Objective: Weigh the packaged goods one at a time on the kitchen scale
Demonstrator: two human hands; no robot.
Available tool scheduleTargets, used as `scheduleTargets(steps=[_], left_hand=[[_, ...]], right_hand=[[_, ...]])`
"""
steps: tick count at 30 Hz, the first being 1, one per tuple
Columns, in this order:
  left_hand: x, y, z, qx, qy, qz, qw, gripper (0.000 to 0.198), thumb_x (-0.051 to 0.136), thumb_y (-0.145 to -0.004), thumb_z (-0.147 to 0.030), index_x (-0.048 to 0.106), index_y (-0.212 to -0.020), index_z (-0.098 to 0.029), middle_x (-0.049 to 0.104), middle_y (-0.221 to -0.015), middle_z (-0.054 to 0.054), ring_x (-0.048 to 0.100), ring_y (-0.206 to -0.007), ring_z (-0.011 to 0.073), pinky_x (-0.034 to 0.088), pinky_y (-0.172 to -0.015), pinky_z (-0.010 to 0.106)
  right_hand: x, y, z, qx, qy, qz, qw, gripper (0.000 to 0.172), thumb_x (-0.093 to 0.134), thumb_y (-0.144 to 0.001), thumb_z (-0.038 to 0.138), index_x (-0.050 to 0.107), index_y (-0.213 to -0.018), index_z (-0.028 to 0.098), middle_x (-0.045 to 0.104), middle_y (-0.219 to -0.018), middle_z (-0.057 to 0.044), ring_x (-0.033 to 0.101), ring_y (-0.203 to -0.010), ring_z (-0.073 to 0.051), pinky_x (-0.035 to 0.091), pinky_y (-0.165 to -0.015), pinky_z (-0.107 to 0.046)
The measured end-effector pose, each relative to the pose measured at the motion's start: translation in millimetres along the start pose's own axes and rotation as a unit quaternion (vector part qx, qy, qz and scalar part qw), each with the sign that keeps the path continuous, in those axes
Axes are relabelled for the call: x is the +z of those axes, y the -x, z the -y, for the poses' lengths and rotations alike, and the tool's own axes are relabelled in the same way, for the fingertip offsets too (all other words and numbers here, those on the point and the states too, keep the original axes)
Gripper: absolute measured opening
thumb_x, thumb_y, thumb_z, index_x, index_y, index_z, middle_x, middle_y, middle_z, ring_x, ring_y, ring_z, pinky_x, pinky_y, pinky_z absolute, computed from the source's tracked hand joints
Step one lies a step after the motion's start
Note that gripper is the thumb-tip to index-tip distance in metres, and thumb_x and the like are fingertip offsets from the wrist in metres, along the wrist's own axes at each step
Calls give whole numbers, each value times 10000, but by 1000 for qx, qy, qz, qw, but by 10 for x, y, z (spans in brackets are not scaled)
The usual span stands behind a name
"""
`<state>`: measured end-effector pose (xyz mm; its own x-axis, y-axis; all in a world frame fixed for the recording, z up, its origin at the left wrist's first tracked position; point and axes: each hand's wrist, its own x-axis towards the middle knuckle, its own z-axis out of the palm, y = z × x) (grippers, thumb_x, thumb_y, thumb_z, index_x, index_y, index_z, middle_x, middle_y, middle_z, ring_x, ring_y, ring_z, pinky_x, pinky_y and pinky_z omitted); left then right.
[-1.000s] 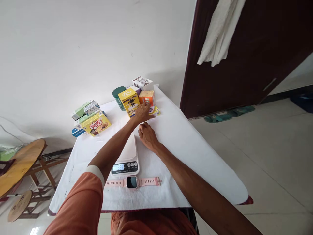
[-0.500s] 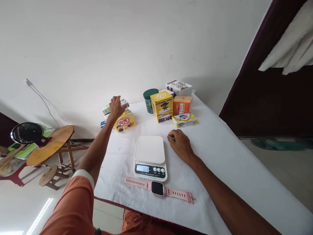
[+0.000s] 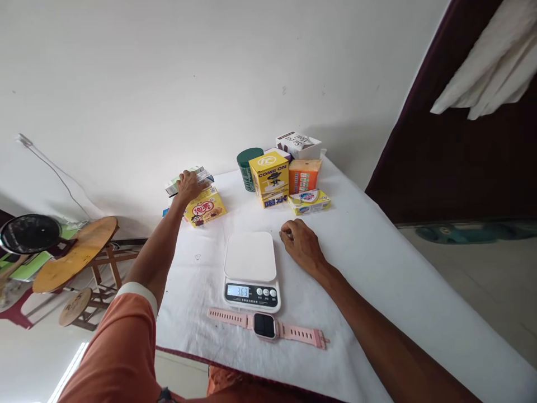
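My left hand (image 3: 188, 186) reaches to the back left of the table and lies over a white-and-green box (image 3: 173, 187), fingers bent around it. Just in front of that box stands a yellow snack box (image 3: 206, 208). My right hand (image 3: 302, 244) rests on the tablecloth, right of a white kitchen scale (image 3: 250, 257); its fingers are curled closed, and whatever they may hold is hidden. The scale's plate is bare and its display reads 363, possibly with a minus sign. A smartwatch with a pink strap (image 3: 265, 326) lies stretched out in front of the scale.
Toward the wall stand a green-lidded canister (image 3: 250, 168), a yellow "COME ON" box (image 3: 269, 179), an orange pack (image 3: 304, 178), a yellow soap box (image 3: 309, 202) and a white box (image 3: 298, 145). A round wooden table (image 3: 75, 257) and stool (image 3: 75, 307) are at the left.
My left hand has come down onto the white-and-green box, its fingers closing around it. My right hand stays beside the scale. The whole view has shifted slightly.
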<state>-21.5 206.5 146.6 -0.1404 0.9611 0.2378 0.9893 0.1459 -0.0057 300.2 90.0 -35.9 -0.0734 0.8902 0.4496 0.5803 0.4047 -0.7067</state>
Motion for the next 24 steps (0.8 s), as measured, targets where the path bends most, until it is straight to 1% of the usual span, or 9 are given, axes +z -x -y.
scheduleTargets(steps=[3,6,8,10,13,15,18,21,24], left_hand=[[-93,58,-18,5,25,-19,999,501,702,-908,-511,546,-1251,-181,540,-1430,231,488,-1372,406,381,-1125,529],[-244,199,-84,21,67,-73,995,508,748,-881,-471,529,-1252,-201,584,-1383,202,535,-1338,394,408,-1123,544],[-349,358,-157,56,93,-113,988,524,776,-855,-484,528,-1240,-230,605,-1356,165,546,-1325,382,431,-1118,554],[-420,570,-246,109,123,-121,979,537,792,-832,-514,537,-1223,-248,631,-1311,129,577,-1275,354,470,-1089,537],[-401,961,-390,195,170,-56,964,527,799,-815,-543,568,-1185,-248,674,-1212,93,639,-1133,301,528,-999,477],[-298,1239,-472,236,189,-1,953,527,807,-811,-563,582,-1167,-246,687,-1157,77,652,-1064,281,537,-945,455],[-77,1611,-547,276,197,47,939,539,838,-804,-568,586,-1151,-241,684,-1121,71,641,-1041,280,522,-919,452],[116,1859,-573,297,189,82,932,532,863,-805,-539,585,-1148,-241,680,-1121,72,626,-1053,287,502,-927,462],[214,1969,-579,295,176,102,934,528,867,-814,-523,577,-1148,-235,675,-1140,85,612,-1076,302,491,-934,480]], right_hand=[[-1,-3,29,10,-1,-3,1000,111,534,-887,165,532,-808,244,609,-882,-52,616,-793,-209,482,-783,-340],[-9,-14,71,25,3,-3,1000,117,533,-883,147,548,-811,238,616,-901,-59,620,-830,-215,476,-793,-337],[-24,-32,92,37,4,-1,999,119,536,-878,137,565,-811,231,624,-907,-63,619,-838,-216,471,-796,-337],[-43,-51,97,48,-4,-3,999,117,542,-882,139,586,-812,223,635,-900,-64,616,-828,-212,465,-794,-335],[-67,-72,83,62,-19,-7,998,126,544,-896,152,613,-811,214,648,-876,-56,603,-792,-197,454,-777,-325],[-74,-80,75,66,-20,-5,998,134,541,-895,150,625,-811,211,657,-877,-53,597,-782,-190,447,-771,-319],[-74,-85,82,73,-12,1,997,131,549,-888,137,638,-819,203,667,-898,-61,596,-785,-186,439,-769,-312],[-70,-87,97,75,-4,2,997,133,552,-889,128,642,-822,199,666,-902,-63,592,-774,-181,432,-758,-306],[-65,-87,99,71,1,1,997,146,550,-890,115,634,-806,200,657,-893,-59,587,-764,-176,430,-753,-302]])
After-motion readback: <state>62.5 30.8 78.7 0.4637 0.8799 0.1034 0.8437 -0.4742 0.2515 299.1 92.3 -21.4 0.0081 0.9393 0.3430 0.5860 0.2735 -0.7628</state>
